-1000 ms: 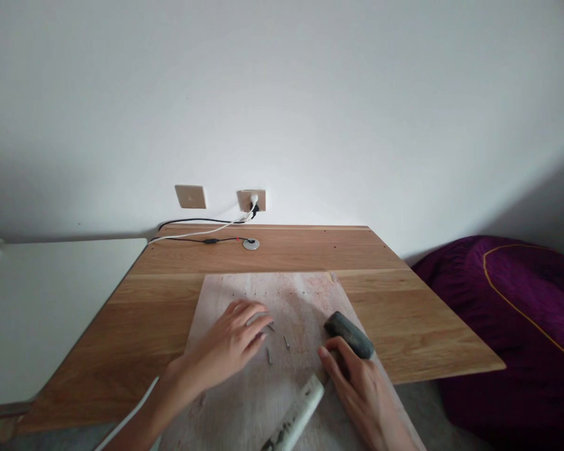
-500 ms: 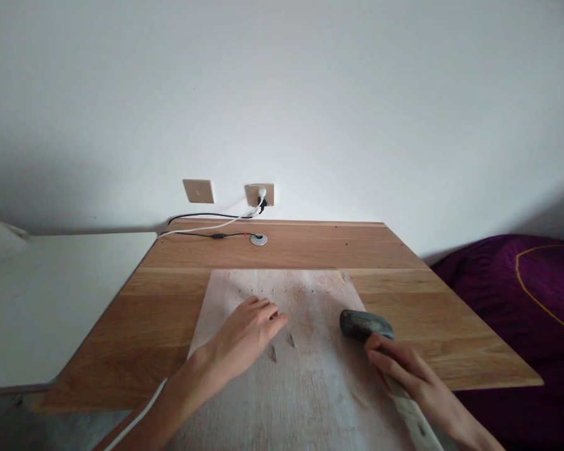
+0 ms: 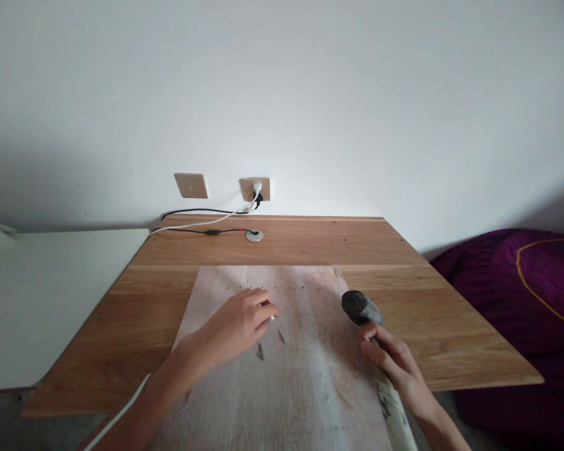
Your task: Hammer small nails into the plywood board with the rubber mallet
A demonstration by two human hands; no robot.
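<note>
A pale plywood board lies on a wooden desk. My left hand rests on the board with its fingertips pinched on a small nail. Two loose nails lie on the board just below those fingers. My right hand is wrapped round the pale handle of a hammer, close behind its dark head, which sits over the board's right part. A row of small dark dots runs across the board's far end.
A white surface adjoins the desk on the left. A wall plate and a socket with plugged cables sit behind the desk, near a round metal grommet. A purple cushion lies at the right.
My right hand turned the hammer from lying handle-toward-me at the left to handle running down-right, and took hold behind the head. My left hand closed on a nail from the board.
</note>
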